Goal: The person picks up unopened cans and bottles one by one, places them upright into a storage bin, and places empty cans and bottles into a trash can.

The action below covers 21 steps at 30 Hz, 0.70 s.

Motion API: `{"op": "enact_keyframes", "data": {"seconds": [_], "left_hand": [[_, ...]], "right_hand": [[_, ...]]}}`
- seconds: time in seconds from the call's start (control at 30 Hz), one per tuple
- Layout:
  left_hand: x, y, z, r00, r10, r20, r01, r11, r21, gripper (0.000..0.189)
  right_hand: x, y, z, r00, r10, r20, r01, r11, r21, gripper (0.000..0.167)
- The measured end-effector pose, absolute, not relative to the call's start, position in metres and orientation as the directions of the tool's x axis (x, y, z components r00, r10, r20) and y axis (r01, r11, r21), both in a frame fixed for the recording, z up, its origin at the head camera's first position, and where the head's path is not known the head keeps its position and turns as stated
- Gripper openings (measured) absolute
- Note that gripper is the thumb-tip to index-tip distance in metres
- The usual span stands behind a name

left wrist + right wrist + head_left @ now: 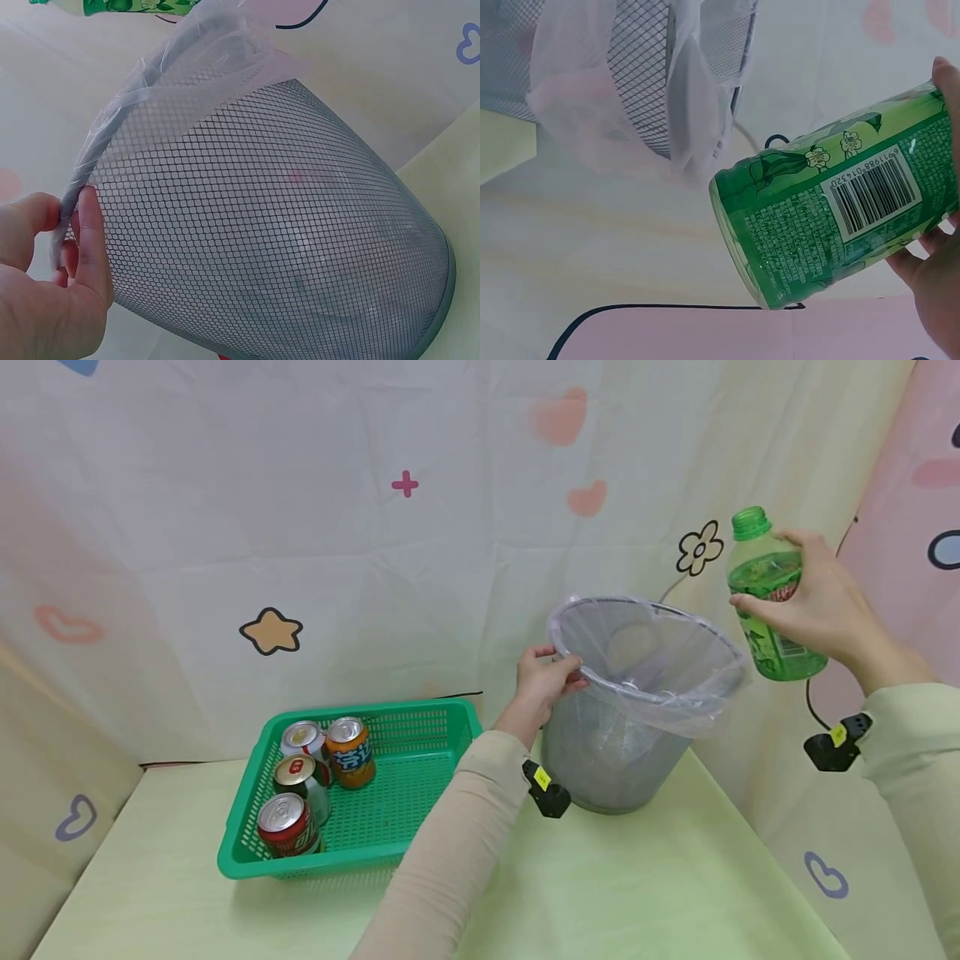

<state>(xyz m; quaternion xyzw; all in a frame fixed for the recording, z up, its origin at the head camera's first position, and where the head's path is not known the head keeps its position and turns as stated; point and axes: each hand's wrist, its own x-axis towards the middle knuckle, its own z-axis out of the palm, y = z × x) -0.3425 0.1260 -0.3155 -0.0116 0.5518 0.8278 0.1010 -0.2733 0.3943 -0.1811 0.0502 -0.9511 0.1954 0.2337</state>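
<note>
My left hand (542, 687) pinches the near-left rim of a grey mesh wastebasket (607, 760), thumb on one side and fingers on the other in the left wrist view. A thin translucent bag (697, 706) lines the basket and folds over its rim. My right hand (832, 602) holds a green plastic bottle (776, 639) in the air to the right of the basket, slightly tilted, green neck upward. In the right wrist view, the bottle's label (817, 217) shows a barcode, and its base is apart from the bag.
A green plastic basket (427, 852) stands on the pale green tabletop (637, 877) at the left. Inside it are an orange can (350, 756), a dark red can (287, 828) and other drink cans along the left side. A patterned curtain (420, 593) hangs behind.
</note>
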Motion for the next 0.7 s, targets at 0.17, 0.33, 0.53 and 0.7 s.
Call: {"op": "enact_keyframes", "data": {"seconds": [0.17, 0.33, 0.53, 0.7], "left_hand": [[-0.343, 0.126, -0.315, -0.979, 0.158, -0.13, -0.181, -0.376, 0.909, 0.038], [-0.343, 0.127, -0.315, -0.978, 0.162, -0.13, -0.185, -0.396, 0.899, 0.038], [-0.342, 0.127, -0.316, -0.978, 0.159, -0.132, -0.186, -0.4, 0.897, 0.038], [-0.342, 0.126, -0.316, -0.978, 0.16, -0.132, -0.186, -0.394, 0.9, 0.038]], "right_hand": [[-0.276, 0.391, -0.177, -0.889, 0.003, 0.458, -0.182, 0.916, -0.358, 0.085], [-0.277, 0.389, -0.174, -0.891, 0.014, 0.453, -0.17, 0.916, -0.363, 0.085], [-0.282, 0.383, -0.173, -0.885, -0.004, 0.466, -0.189, 0.917, -0.351, 0.085], [-0.285, 0.378, -0.171, -0.878, -0.019, 0.479, -0.21, 0.914, -0.348, 0.084]]}}
